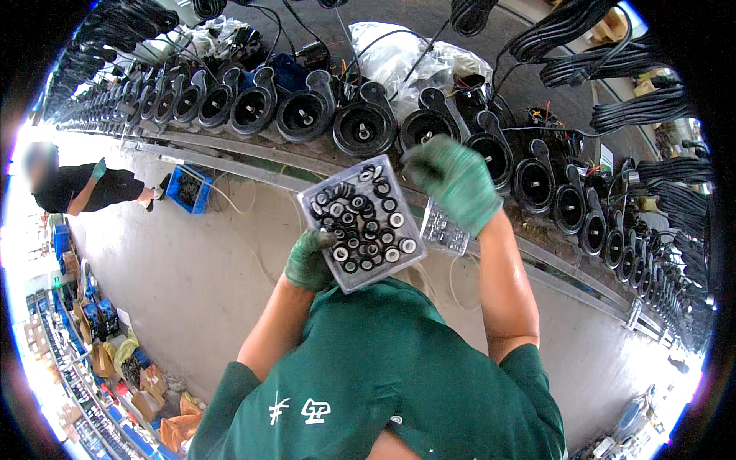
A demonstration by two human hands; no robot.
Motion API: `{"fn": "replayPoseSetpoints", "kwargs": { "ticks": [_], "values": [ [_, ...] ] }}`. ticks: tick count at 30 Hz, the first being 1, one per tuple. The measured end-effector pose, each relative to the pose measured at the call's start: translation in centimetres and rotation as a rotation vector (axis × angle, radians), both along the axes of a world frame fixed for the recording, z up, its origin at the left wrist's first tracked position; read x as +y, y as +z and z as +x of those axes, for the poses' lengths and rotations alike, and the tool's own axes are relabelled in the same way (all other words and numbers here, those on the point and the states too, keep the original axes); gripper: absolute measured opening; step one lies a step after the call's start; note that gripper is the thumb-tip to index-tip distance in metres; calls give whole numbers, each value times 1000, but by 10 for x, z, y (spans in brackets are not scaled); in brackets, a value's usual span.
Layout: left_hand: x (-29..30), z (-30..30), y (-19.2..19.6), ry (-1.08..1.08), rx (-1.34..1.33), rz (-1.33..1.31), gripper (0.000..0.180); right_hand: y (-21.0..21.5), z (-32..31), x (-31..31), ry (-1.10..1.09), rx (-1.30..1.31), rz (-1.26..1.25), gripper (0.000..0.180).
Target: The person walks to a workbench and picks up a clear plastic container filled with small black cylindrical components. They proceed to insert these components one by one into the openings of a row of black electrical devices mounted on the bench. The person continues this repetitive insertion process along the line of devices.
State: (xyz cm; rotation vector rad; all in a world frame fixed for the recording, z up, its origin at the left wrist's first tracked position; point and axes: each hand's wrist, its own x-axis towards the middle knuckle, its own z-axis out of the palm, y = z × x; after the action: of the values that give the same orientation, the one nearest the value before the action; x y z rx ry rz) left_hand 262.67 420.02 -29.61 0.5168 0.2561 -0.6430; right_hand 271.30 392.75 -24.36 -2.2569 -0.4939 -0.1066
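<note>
My left hand point(311, 259), in a green glove, grips the lower left edge of a clear plastic box point(349, 280). Many small black rings, several with silver metal centres point(396, 220), lie loose inside it. In a matching glove, my right hand point(460, 186) is over the front edge of a black round housing point(426, 129) in the row ahead. Its fingers are blurred and dark at the tips, so what they hold, if anything, does not show. Just left stands another black housing point(364, 129) with a metal shaft upright in its middle.
A long row of similar housings runs along the bench, with a metal rail point(230, 159) at its front. A second clear tray point(445, 230) of small parts sits below my right hand. Coiled black cables point(563, 31) hang beyond. A person point(84, 184) stands at far left near a blue crate point(189, 189).
</note>
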Motion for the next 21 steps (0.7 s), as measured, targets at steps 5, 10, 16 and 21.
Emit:
{"fn": "replayPoseSetpoints", "kwargs": {
  "ticks": [5,10,16,21],
  "values": [
    [-13,24,-3,-143,-11,-115,77,11,-35,38,148,-33,-363,31],
    [-17,39,-28,-241,-26,-108,81,-3,-38,42,28,59,-388,25],
    [-24,47,-48,-293,-56,-168,82,-7,-40,30,-25,248,-214,24],
    [-39,38,-39,-219,-13,-201,87,-12,-43,13,-66,221,-86,24]
  ]
}}
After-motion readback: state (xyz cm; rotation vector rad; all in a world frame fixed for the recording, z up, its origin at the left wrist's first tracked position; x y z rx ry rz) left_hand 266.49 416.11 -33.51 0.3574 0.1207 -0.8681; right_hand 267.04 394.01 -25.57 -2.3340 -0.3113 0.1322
